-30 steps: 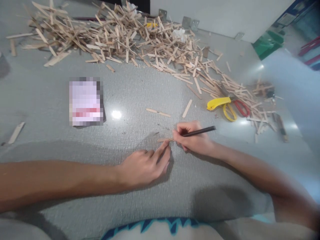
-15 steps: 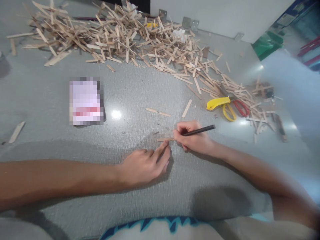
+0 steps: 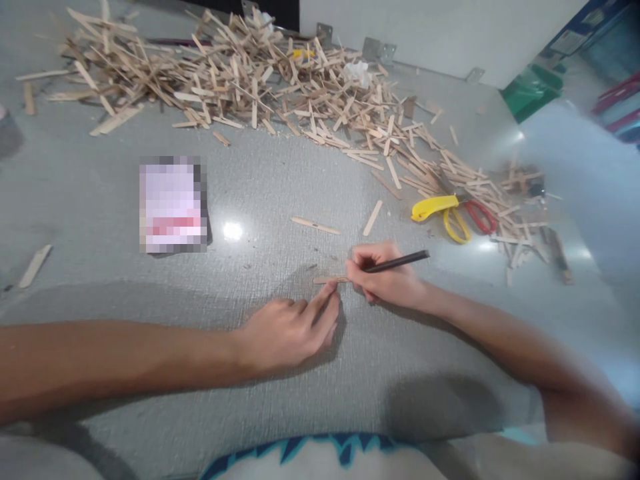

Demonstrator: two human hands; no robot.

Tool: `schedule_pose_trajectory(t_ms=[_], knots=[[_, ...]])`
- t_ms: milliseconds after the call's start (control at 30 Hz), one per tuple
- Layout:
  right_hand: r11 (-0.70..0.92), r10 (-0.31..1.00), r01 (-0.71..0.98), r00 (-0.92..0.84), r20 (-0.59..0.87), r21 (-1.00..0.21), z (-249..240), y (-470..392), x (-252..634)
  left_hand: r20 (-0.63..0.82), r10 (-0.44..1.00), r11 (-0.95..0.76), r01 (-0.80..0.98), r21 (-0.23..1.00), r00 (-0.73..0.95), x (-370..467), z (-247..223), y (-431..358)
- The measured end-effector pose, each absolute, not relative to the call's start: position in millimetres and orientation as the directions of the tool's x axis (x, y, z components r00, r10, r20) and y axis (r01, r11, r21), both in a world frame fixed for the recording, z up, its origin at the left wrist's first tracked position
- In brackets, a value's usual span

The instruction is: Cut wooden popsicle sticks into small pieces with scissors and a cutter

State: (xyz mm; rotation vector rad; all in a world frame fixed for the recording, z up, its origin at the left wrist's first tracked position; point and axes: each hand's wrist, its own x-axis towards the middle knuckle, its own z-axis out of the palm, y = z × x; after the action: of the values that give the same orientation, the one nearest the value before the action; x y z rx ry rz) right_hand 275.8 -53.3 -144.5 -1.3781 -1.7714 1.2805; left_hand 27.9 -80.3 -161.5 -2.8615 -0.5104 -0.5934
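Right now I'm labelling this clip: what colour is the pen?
The pen is nearly black; head view shows best.

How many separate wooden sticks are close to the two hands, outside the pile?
3: a stick touched by the left hand, a dark-spotted stick beyond it, and a slanted stick beyond the right hand. More may be hidden beneath the hands.

- Slim, dark black pen [image 3: 400, 261]
- Flat tan wooden stick [image 3: 323, 281]
- Heaped flat wooden sticks [image 3: 255, 100], tan to brown
- Scissors [image 3: 447, 202] with yellow and red plastic handles
- Pixelated lilac rectangle [image 3: 170, 190], pinkish-red band
- Pale cloth [image 3: 313, 461], jagged navy-and-turquoise edging
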Motion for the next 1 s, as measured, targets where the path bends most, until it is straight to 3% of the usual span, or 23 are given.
schedule_pose_trajectory(t_ms=[600, 1000], knots=[[0.038, 0.928, 0.41, -0.354, -0.121, -0.911, -140.9, -51.9, 275.8, 0.416, 0.296, -0.925, 0.368, -0.101, 0.859, 28.6, -158.8, -79.6], [-0.048, 0.929, 0.363, -0.327, -0.175, -0.931, -140.4, -52.1, 276.5, 0.411, 0.293, -0.921, 0.371, -0.122, 0.863, 28.9, -159.5, -79.6]])
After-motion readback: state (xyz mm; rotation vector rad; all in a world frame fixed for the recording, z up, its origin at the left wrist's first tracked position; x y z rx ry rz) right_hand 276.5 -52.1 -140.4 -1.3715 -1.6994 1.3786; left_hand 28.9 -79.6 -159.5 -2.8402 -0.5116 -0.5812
